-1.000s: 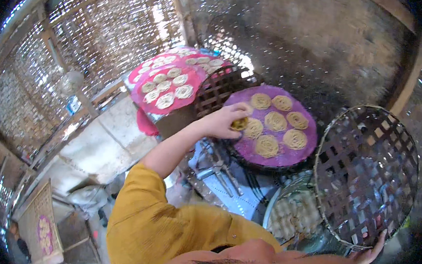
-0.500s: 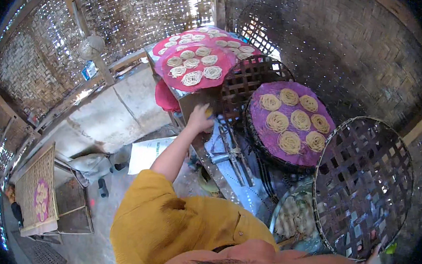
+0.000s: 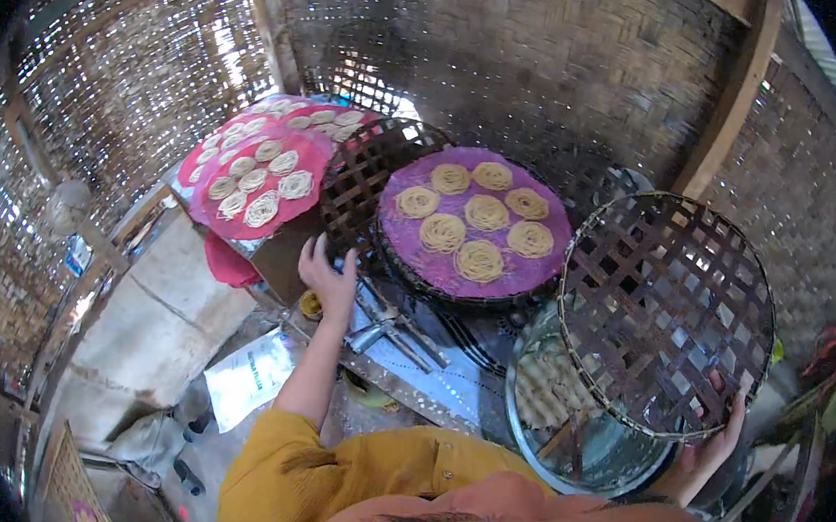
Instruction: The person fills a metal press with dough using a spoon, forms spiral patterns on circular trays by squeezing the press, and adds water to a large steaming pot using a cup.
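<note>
Two bare hands are in our view, well apart: our left hand [image 3: 325, 278] left of the frame's centre, our right hand [image 3: 717, 446] at the lower right. The left one is loosely open, thumb away from the fingers; its back faces us, and we see nothing held. A small yellow lump [image 3: 310, 304] sits just beside it, to the lower left. Our right hand grips the lower right rim of a round lattice tray [image 3: 652, 316], which extends up and left from it, tilted, looking slightly longer from top to bottom. Between our hands, nearer the left and to its upper right, lies a purple sheet [image 3: 524, 274], roughly round, with no clear long axis.

Counting, we find eight yellow nests of strands [image 3: 487, 212] on the purple sheet and eight paler nests [image 3: 261, 209] on the front pink sheet [image 3: 286, 212] at the upper left; those farther back overlap too much for us to count. We make out one yellow lump and two lattice trays, the second tray [image 3: 350, 181] leaning behind the purple sheet's left edge.
</note>
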{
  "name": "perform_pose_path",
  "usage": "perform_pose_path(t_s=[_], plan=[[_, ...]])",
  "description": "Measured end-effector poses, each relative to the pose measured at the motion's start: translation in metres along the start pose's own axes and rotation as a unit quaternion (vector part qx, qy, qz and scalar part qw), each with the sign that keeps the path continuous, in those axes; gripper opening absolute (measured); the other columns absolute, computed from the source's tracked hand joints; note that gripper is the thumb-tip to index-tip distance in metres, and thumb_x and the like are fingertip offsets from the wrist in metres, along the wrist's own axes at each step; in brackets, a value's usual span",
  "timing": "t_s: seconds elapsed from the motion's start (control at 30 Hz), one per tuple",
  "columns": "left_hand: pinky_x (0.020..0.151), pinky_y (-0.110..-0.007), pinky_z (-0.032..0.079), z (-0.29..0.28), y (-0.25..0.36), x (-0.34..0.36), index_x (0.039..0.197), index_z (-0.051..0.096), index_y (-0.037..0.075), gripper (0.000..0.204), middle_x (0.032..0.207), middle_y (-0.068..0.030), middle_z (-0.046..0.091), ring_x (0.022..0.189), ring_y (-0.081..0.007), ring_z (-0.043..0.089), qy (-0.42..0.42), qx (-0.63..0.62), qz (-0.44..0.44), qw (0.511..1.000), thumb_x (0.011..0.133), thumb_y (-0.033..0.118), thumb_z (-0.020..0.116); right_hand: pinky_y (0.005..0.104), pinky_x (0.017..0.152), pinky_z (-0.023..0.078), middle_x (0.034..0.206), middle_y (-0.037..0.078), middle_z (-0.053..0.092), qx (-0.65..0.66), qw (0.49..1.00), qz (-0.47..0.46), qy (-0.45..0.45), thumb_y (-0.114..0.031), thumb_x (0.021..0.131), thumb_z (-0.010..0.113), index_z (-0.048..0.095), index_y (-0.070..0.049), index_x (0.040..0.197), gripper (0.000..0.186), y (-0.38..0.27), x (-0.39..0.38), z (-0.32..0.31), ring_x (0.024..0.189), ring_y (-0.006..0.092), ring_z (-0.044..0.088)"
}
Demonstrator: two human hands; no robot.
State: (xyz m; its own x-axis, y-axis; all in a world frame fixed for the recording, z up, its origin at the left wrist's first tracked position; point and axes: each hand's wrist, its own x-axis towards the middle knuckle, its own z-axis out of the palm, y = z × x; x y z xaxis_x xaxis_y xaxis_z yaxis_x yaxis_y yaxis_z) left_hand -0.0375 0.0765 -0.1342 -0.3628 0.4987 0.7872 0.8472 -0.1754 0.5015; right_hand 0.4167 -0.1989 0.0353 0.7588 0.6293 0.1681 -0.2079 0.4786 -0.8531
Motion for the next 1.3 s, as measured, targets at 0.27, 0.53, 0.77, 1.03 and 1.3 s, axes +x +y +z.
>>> perform_pose_path(t_s=[0.27,0.53,0.77,1.03,1.3], plan=[[0.089,-0.047,0.027,0.001,0.222,0.001,0.094,0.061,0.012,0.04,0.1,-0.0102,0.051,0.103,-0.0277,0.04,-0.256,-0.188,0.305,0.898,0.064,0.038,0.067,0.0205,0.049,0.045,0.1,0.016,0.057,0.018,1.0,0.008,-0.008,-0.028,0.088,0.041,0.042,-0.007,0.119,0.037,0.007,0.0,-0.005,0.076,0.0167,0.058],[0.077,-0.046,0.031,0.055,0.251,-0.018,0.087,0.065,0.012,0.036,0.096,-0.0121,0.057,0.099,-0.0262,0.047,-0.477,-0.043,0.24,0.844,0.07,0.043,0.059,0.0224,0.052,0.045,0.101,0.014,0.056,0.048,0.999,0.023,0.004,-0.028,0.089,0.036,0.035,-0.008,0.126,0.042,-0.005,-0.023,-0.026,0.077,0.0163,0.057],[0.07,-0.048,0.034,0.072,0.248,-0.012,0.078,0.065,0.014,0.023,0.076,-0.0097,0.062,0.079,-0.0291,0.058,-0.472,0.006,0.285,0.834,0.078,0.032,0.05,0.025,0.052,0.047,0.093,0.014,0.06,0.014,0.997,0.076,-0.018,-0.027,0.087,0.043,0.047,-0.003,0.11,0.033,0.02,-0.027,-0.03,0.078,0.0182,0.059],[0.066,-0.053,0.038,0.004,0.266,0.031,0.084,0.064,0.012,0.018,0.078,-0.0149,0.061,0.073,-0.0348,0.057,-0.303,-0.263,0.202,0.893,0.072,0.018,0.052,0.042,0.082,0.043,0.106,0.016,0.054,0.112,0.957,0.204,-0.175,-0.034,0.089,0.04,0.044,-0.006,0.114,0.037,0.115,-0.012,0.054,0.095,0.028,0.053],[0.089,-0.05,0.024,-0.084,0.229,-0.009,0.122,0.041,0.009,0.056,0.096,-0.0096,0.058,0.102,-0.0258,0.046,-0.379,-0.142,0.35,0.845,0.073,0.029,0.059,0.0366,0.088,0.04,0.113,0.007,0.052,0.233,0.869,0.318,-0.297,-0.03,0.088,0.045,0.049,-0.008,0.111,0.033,0.192,-0.008,0.112,0.099,0.0199,0.051]])
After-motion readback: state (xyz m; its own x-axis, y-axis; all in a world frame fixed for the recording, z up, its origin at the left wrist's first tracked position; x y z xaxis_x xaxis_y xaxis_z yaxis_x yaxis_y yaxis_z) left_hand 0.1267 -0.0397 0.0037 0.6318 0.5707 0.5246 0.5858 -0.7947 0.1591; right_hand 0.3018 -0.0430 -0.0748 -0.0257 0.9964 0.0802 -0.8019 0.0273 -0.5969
